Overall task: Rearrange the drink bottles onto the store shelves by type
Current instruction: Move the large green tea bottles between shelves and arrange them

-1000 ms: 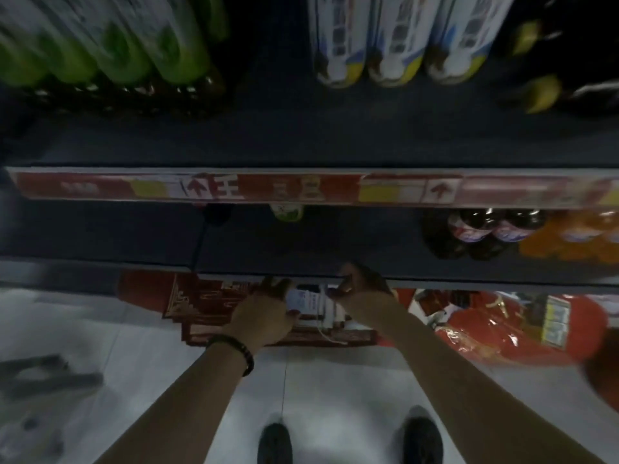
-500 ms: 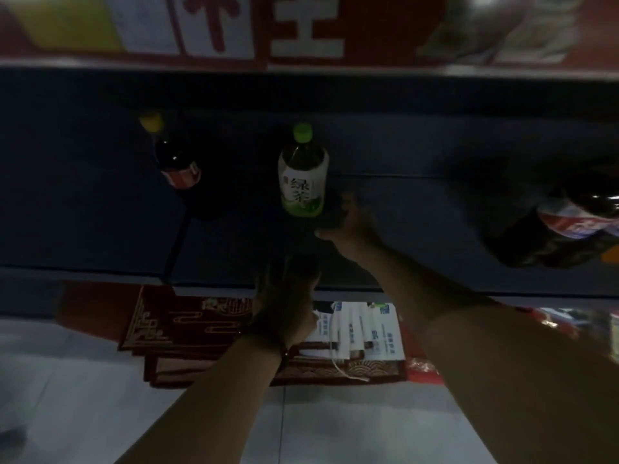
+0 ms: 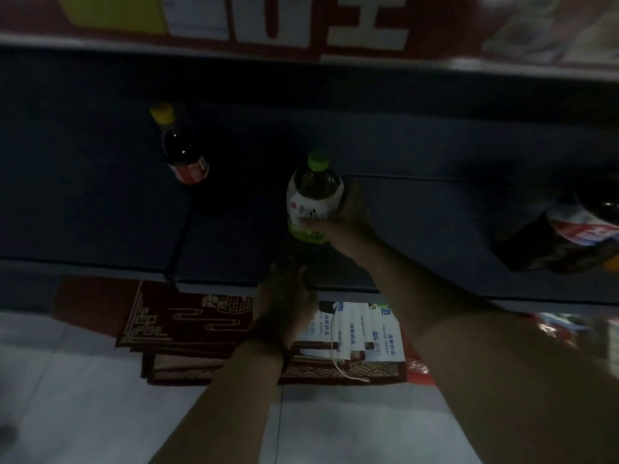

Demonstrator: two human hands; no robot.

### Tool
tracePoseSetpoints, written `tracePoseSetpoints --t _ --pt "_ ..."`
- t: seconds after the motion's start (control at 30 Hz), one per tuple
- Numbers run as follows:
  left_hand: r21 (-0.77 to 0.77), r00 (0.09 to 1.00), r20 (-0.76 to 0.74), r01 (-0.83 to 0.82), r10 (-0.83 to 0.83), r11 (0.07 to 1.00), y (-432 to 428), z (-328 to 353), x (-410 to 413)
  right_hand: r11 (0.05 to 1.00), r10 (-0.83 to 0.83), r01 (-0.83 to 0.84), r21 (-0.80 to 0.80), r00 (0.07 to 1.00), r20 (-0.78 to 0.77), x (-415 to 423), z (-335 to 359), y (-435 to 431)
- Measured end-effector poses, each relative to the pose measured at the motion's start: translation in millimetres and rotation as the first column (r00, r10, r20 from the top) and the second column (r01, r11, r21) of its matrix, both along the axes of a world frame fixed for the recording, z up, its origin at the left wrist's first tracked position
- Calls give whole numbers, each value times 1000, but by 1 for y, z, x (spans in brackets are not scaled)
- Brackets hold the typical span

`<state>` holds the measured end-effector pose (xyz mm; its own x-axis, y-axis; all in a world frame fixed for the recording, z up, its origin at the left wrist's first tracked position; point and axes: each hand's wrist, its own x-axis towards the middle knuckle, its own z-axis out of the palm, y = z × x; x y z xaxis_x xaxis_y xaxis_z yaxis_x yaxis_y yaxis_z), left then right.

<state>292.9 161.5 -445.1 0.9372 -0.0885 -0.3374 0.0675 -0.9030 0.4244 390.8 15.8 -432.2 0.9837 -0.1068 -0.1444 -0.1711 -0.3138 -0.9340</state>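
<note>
Green-capped clear plastic tea bottle (image 3: pixel 315 195), its white-and-green label blurred, stands on the dark blue shelf (image 3: pixel 435 222), the right hand (image 3: pixel 350 216) wrapped round its side. Left hand (image 3: pixel 284 303) at the shelf edge, grip unclear.

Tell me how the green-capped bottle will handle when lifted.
The green-capped bottle looks full of dark liquid, so probably heavy for its size. Tall and narrow, it may tip if nudged high. The right hand wraps its labelled middle, likely a secure hold.

Green-capped bottle (image 3: pixel 313 195); yellow-capped dark bottle (image 3: pixel 181 152).
</note>
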Motion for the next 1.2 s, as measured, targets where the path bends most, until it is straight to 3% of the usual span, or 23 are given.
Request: tracePoseSetpoints --t 0.13,0.33,0.4,0.5,0.57,0.77,0.9,0.97,1.07,1.2 --pt "-341 947 140 -228 289 912 -2 -3 -35 997 66 -64 42 996 -55 -57 4 -14" --pt "-632 903 121 -250 412 733 -45 50 -113 996 -10 37 85 956 -295 -175 57 -27" --pt "-650 904 61 -286 423 704 -56 80 -134 994 -64 93 64 933 -355 -210 85 -32" --pt "-597 940 22 -261 341 759 -63 134 -155 993 -72 100 60 931 -359 -243 148 -51" --pt "-628 956 -40 -250 290 737 -68 181 -167 993 -37 73 89 934 -356 -262 198 -71" --pt "-705 975 -160 -223 156 673 -107 323 -195 994 51 -30 101 976 -209 -317 350 -153" --pt "-837 978 -205 -197 41 511 -145 413 -204 991 -87 95 99 993 -82 -333 429 -196" --pt "-870 975 -221 -192 -11 454 -166 449 -208 994 -77 77 73 997 -9 -333 464 -220" --pt "-907 978 -196 -153 -73 393 -196 496 -202 999 -31 32 -7 983 178 -319 519 -264" --pt "-927 981 -69 5 -183 375 -234 544 -190 998 44 -28 -56 949 313 -289 594 -314"
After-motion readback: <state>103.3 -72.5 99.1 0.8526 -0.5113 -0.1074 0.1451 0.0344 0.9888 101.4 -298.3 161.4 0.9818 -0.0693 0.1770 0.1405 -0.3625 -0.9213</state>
